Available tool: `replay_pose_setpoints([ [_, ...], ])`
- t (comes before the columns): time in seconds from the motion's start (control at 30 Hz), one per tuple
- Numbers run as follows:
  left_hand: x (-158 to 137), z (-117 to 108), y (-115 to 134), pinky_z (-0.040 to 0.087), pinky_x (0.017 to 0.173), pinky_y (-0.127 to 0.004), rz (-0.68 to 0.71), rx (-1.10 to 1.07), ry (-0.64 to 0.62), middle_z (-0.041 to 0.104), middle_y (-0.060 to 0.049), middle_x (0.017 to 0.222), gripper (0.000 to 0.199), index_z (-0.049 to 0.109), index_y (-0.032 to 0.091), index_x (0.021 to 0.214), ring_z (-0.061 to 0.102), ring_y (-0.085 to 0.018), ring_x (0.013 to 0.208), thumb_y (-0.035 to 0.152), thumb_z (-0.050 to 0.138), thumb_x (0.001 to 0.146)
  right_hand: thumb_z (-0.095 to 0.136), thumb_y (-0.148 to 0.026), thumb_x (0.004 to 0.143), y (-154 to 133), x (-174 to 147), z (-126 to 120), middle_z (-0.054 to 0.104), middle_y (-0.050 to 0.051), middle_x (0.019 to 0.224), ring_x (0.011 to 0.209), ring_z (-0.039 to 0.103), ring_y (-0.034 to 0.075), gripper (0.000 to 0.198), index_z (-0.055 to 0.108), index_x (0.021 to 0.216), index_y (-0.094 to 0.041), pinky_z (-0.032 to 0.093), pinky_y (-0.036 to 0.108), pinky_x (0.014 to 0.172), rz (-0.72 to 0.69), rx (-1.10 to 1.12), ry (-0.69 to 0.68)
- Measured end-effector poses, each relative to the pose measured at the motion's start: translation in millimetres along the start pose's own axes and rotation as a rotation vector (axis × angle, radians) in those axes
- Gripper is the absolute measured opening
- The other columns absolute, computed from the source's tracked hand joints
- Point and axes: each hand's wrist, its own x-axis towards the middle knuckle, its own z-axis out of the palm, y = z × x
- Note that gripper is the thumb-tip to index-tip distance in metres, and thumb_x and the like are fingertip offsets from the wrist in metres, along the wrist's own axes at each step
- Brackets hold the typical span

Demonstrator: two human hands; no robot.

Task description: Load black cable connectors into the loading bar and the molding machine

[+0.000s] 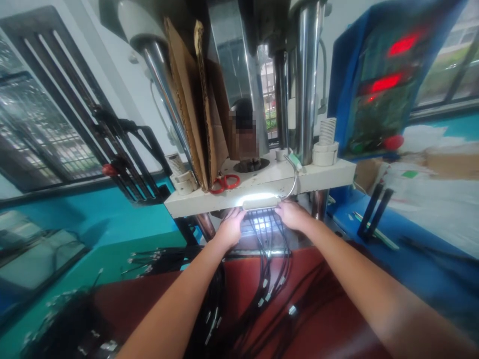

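Under the front edge of a white press plate (325,174), my left hand (231,228) and my right hand (294,215) reach in at either side of a row of black cables (265,269). The fingers of both hands are drawn together at the row's upper ends. What they grip there is hidden by the glare and the fingers themselves. Just above and between my hands, a lit tube lamp (261,203) is fixed along the plate edge. The cables hang down over a dark red surface (318,309), with small metal connectors on them.
Red-handled scissors (224,183) and cardboard sheets (190,109) rest on the press plate between steel columns (307,85). Bundles of black cables (71,319) lie at left. A blue control cabinet (344,75) with red displays stands right. A person (247,129) is visible behind the press.
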Motion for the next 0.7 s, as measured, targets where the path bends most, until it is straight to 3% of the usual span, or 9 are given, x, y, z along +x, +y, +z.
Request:
replay_pose_setpoints([
  [0.13, 1, 3, 3, 0.026, 0.110, -0.041, -0.016, 0.101, -0.024, 0.022, -0.009, 0.148, 0.073, 0.037, 0.019, 0.144, 0.019, -0.027, 0.134, -0.005, 0.042, 0.075, 0.039, -0.035, 0.093, 0, 2, 0, 0.053, 0.015, 0.127, 0.120, 0.048, 0.023, 0.044, 0.060, 0.122, -0.009, 0.035, 0.030, 0.101, 0.022, 0.012, -0.020],
  [0.27, 5, -1, 14, 0.031, 0.105, -0.045, -0.017, 0.207, -0.063, 0.026, -0.017, 0.144, 0.065, 0.035, 0.015, 0.145, 0.024, -0.033, 0.131, -0.002, 0.042, 0.082, 0.041, -0.034, 0.093, -3, 2, -3, 0.056, 0.016, 0.121, 0.118, 0.049, 0.024, 0.041, 0.061, 0.118, -0.008, 0.038, 0.036, 0.097, 0.039, 0.012, -0.028],
  [0.4, 10, 0, 30, 0.029, 0.102, -0.053, -0.031, 0.313, -0.081, 0.038, -0.026, 0.131, 0.048, 0.040, 0.002, 0.139, 0.035, -0.039, 0.122, 0.001, 0.035, 0.091, 0.043, -0.029, 0.093, -5, 2, -2, 0.056, 0.015, 0.120, 0.117, 0.049, 0.022, 0.034, 0.061, 0.114, -0.008, 0.040, 0.039, 0.096, 0.016, 0.001, -0.017],
  [0.5, 10, 3, 36, 0.026, 0.102, -0.057, -0.050, 0.364, -0.066, 0.038, -0.029, 0.129, 0.046, 0.039, -0.005, 0.136, 0.035, -0.041, 0.120, 0.000, 0.031, 0.092, 0.044, -0.024, 0.093, -3, 1, 2, 0.054, 0.014, 0.123, 0.118, 0.047, 0.021, 0.031, 0.061, 0.113, -0.008, 0.037, 0.038, 0.099, -0.032, -0.014, 0.010],
  [0.7, 2, -3, 31, 0.030, 0.103, -0.055, -0.033, 0.344, -0.089, 0.027, -0.018, 0.142, 0.065, 0.030, 0.015, 0.146, 0.026, -0.037, 0.128, 0.003, 0.044, 0.084, 0.043, -0.017, 0.091, 2, -6, 6, 0.053, 0.011, 0.125, 0.119, 0.044, 0.020, 0.034, 0.059, 0.120, -0.011, 0.033, 0.036, 0.102, -0.089, -0.046, 0.088],
])
